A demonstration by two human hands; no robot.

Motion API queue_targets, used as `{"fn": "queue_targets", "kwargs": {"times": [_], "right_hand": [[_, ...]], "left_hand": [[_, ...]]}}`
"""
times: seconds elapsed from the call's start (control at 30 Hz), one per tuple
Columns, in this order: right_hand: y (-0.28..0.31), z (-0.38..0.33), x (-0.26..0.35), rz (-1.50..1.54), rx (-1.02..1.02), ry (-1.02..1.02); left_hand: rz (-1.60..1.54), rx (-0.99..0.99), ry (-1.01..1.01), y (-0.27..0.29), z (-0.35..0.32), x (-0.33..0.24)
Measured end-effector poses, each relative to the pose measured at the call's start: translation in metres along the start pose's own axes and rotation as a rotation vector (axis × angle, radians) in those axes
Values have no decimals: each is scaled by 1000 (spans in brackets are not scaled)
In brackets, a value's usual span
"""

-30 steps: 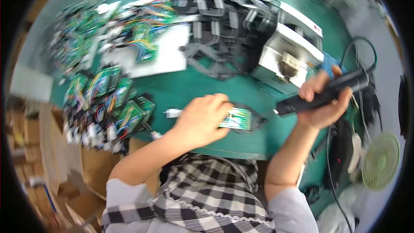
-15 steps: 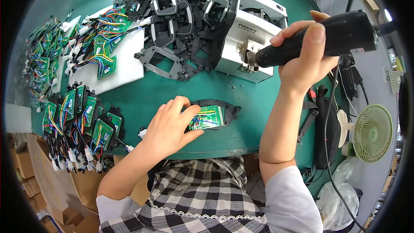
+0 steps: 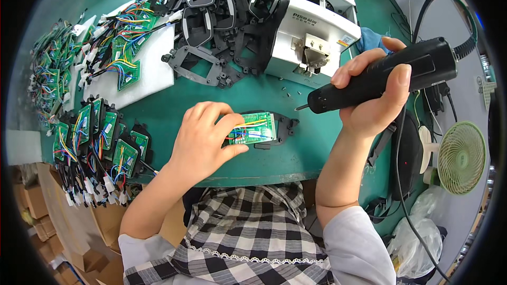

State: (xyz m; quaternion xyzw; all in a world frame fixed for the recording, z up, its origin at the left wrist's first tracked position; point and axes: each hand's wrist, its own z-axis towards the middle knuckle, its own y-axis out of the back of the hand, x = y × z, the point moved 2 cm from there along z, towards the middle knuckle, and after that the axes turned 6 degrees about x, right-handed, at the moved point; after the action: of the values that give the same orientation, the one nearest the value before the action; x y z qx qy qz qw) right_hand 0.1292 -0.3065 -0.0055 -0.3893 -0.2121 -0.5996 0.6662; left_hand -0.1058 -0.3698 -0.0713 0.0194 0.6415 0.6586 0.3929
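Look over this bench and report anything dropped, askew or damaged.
A few tiny loose pieces lie scattered on the green table, just on the near side of the white machine. They look like strays, perhaps dropped screws, but are too small to identify. Nothing looks clearly spilled or broken.

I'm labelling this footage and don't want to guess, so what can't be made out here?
All in the head view:
- circuit board: left end hidden by the left hand
- black frame: middle covered by the board
- screwdriver: part of its grip hidden by the right hand; tip shape too small
- checked apron: cut off by the lower edge
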Motion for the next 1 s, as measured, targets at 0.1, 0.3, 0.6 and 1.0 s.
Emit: {"fn": "queue_targets", "kwargs": {"times": [0.1, 0.3, 0.6, 1.0], "right_hand": [[-1, -5, -2, 25, -4, -25], [-5, -13, -4, -4, 24, -49], [-12, -20, -12, -126, 132, -47], [-12, -22, -12, -98, 135, -25]], "left_hand": [[-17, 18, -47, -5, 9, -3], [-55, 67, -54, -19, 17, -6], [-90, 64, -47, -27, 17, -2], [-134, 84, 12, -28, 16, -1]]}}
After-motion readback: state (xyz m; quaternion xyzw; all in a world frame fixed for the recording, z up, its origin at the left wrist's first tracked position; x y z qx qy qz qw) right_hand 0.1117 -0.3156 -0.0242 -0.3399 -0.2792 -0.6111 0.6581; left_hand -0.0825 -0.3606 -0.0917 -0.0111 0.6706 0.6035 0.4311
